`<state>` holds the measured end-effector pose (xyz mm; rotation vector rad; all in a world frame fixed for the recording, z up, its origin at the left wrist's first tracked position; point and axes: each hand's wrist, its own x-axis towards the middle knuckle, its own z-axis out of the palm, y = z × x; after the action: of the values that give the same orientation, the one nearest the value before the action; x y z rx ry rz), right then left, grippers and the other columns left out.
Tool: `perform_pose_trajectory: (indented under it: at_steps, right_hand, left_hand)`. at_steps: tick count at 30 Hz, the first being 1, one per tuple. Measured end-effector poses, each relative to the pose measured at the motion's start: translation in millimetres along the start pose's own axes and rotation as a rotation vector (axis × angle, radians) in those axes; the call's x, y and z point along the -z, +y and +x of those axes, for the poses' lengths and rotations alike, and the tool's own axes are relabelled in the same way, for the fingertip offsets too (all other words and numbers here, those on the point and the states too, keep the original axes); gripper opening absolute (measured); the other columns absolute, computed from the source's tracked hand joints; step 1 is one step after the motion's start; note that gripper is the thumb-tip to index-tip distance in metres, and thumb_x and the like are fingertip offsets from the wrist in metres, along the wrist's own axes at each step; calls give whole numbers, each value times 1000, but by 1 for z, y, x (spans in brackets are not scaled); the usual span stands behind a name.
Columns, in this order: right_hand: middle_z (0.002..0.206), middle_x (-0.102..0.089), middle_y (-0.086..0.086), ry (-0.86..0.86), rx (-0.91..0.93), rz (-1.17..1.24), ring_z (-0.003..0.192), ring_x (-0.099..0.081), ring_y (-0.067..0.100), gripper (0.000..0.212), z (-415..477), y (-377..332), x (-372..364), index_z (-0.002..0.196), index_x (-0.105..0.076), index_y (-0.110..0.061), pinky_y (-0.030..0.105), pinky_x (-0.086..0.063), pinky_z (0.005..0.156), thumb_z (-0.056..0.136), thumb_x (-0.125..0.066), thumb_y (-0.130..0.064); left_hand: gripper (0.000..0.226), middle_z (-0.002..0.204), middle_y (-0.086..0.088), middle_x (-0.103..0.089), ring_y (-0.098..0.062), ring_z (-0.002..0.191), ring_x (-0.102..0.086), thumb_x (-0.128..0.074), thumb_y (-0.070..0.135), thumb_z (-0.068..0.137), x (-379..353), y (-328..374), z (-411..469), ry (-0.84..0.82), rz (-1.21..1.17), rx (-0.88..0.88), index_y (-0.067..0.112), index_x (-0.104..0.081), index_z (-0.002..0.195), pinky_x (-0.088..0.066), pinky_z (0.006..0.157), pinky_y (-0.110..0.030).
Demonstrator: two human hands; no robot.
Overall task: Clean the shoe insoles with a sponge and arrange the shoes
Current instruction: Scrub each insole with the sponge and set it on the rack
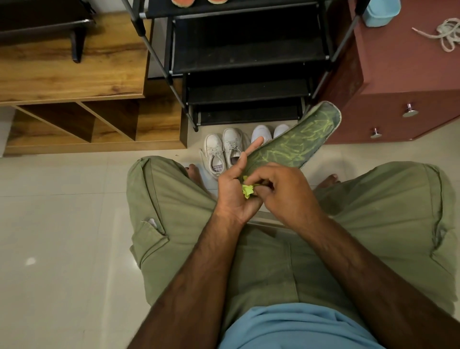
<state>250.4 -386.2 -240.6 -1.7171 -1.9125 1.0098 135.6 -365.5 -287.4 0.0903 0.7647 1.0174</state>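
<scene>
Shoe rack [246, 57] at 12 o'clock. On floor [62, 224] before it: laced sneakers [224, 152] left of second pair [261, 133]. Shelf unit [74, 82] at 10. Drawer chest [398, 74] at 2, rope [445, 32] on top.

Hands, two: left hand [234, 189] and right hand [286, 189]. Insole [296, 142], one, green. Sponge piece [247, 190], one, yellow-green. White shoes on the floor, four: a laced pair [214, 154] and a plain-toed pair [260, 133], the latter partly hidden. Bare feet, two: left foot [194, 172], right foot [329, 179]. Shoe rack [249, 62], one, four black tiers in view; reddish items [183, 2] on its top tier, two, cut off by the frame edge. Wooden shelf unit [74, 74], one, three open compartments. Red-brown cabinet [398, 69], one, with two metal knobs: upper knob [410, 110], lower knob [375, 133]. Blue container [380, 12], one. Coil of cord [445, 32], one.
</scene>
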Motion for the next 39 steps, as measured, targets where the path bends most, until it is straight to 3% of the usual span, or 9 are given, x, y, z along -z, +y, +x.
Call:
perform_pose_trajectory:
  at_steps: [4, 8, 10, 14, 18, 22, 28, 34, 39]
  right_hand:
    - [97, -55, -8, -6, -65, -269, 92, -51, 11, 19, 1, 3, 5, 103, -77, -31, 25, -39, 73, 92, -73, -16]
    - [93, -61, -11, 21, -40, -22, 83, -58, 4, 24, -1, -6, -2, 96, -77, -29, 16, -42, 71, 87, -75, -7]
    - [91, -61, -13, 0, -52, -22, 81, -59, 4, 23, 0, -3, 3, 95, -77, -29, 15, -41, 70, 87, -75, -8]
    - [98, -61, -9, -57, -61, -211, 90, -61, 14, 23, -1, -6, 8, 100, -76, -30, 31, -51, 77, 92, -69, -9]
    - [99, -65, -8, 48, -18, -41, 90, -61, 12, 30, -3, -12, 4, 98, -78, -26, 32, -54, 82, 87, -69, 0]
    - [105, -64, -7, -100, -50, -201, 94, -62, 14, 30, 0, -7, 11, 102, -78, -29, 33, -54, 84, 88, -69, -4]
    - [104, -69, -8, 125, 10, -15, 95, -63, 9, 29, 7, -17, -1, 99, -79, -23, 28, -52, 87, 88, -69, 2]
    - [97, -75, -12, -179, 5, -97, 88, -68, 7, 30, 11, -16, 21, 92, -80, -28, 34, -56, 87, 84, -72, -1]
    - [103, -70, -5, 103, -56, -45, 95, -65, 12, 28, 14, -18, 6, 96, -80, -24, 32, -56, 87, 86, -73, 1]
  left_hand:
    - [50, 147, -25, -54, -40, 139, -49, -31, 29, 110, -1, -1, 1, 12, -8, 10, 5, -45, 151, -40, 116, -49]
    - [50, 129, -24, -65, -34, 122, -64, -30, 33, 111, -2, -2, 0, -4, 24, 25, 8, -45, 152, -50, 108, -44]
    - [50, 133, -24, -64, -35, 124, -63, -30, 32, 111, 0, -2, 0, -4, 12, 29, 8, -45, 152, -44, 114, -47]
    - [50, 139, -23, -60, -36, 128, -59, -32, 31, 110, 1, -7, 2, 5, 40, 21, 5, -47, 151, -39, 117, -49]
    - [51, 139, -25, -59, -37, 134, -54, -33, 33, 110, 0, -9, 1, 11, 52, 25, 5, -46, 151, -40, 116, -48]
    - [50, 140, -24, -59, -39, 134, -54, -33, 31, 110, 1, -7, 4, 33, 29, 14, 3, -51, 147, -32, 121, -51]
    - [64, 134, -17, -64, -32, 137, -53, -37, 50, 105, 1, -12, 2, 11, 21, 40, 5, -50, 148, -30, 122, -48]
    - [67, 153, -30, -44, -41, 144, -42, -40, 53, 104, 2, -8, 4, -47, 29, 87, 5, -48, 150, -22, 125, -55]
    - [64, 151, -20, -50, -33, 144, -45, -39, 49, 107, 7, -13, 7, -21, -57, 109, 5, -45, 152, -26, 125, -49]
